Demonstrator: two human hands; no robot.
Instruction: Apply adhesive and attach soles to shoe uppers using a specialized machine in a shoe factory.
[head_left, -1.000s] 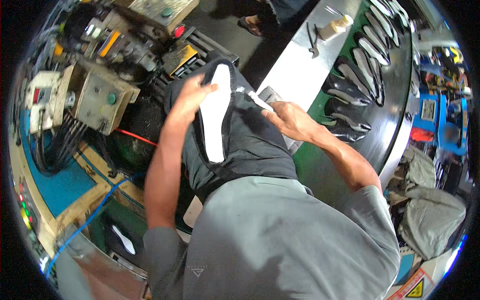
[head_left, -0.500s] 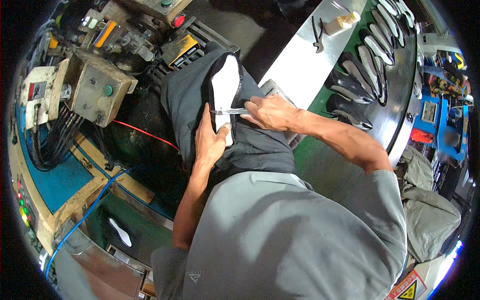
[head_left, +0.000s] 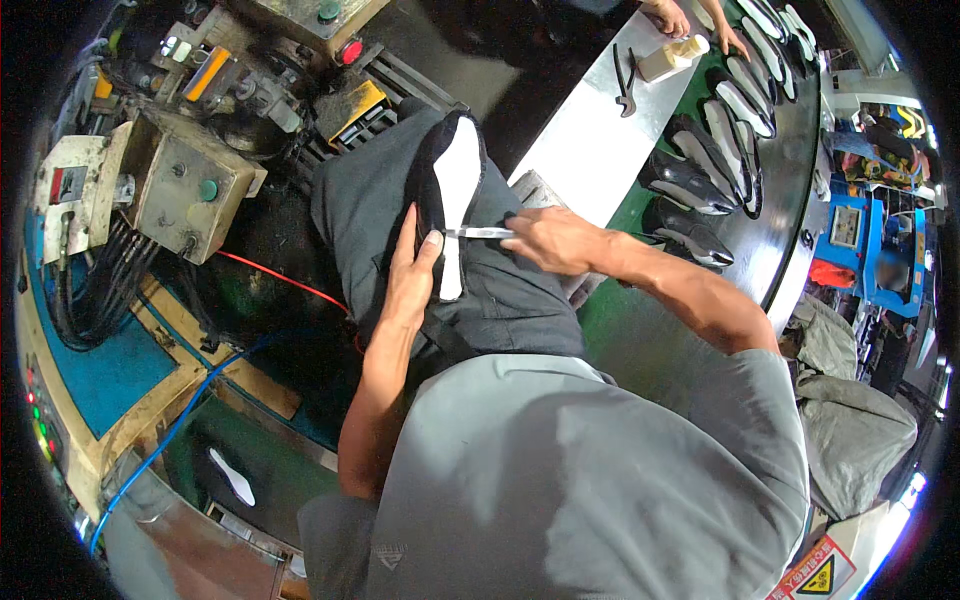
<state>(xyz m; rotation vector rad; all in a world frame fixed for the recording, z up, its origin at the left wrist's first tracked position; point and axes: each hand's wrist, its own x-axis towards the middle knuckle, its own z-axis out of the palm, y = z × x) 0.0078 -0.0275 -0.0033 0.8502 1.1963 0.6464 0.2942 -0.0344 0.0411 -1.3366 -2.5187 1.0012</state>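
Note:
A black shoe upper with a white sole board (head_left: 459, 175) lies bottom up across my dark-trousered thigh. Along its left edge my left hand (head_left: 406, 285) is closed, thumb on the white board and fingers at the black side. My right hand (head_left: 556, 240) grips a flat silver metal tool (head_left: 482, 233) that reaches leftward over the narrow middle of the board, its tip close to my left thumb. The tool's handle end is hidden in my fist, so I cannot make out its exact kind.
Several black shoes (head_left: 690, 185) stand along a curved line at right. Pincers (head_left: 625, 85) and a cream bottle (head_left: 668, 62) rest on a metal ledge, near a co-worker's hands (head_left: 734, 42). A control box (head_left: 190, 195) is left; another white-soled piece (head_left: 233, 477) lies lower left.
My left thumb has slid forward along the board toward the tool. The tool and my right hand have shifted slightly right. A co-worker's hands have come into view at the top.

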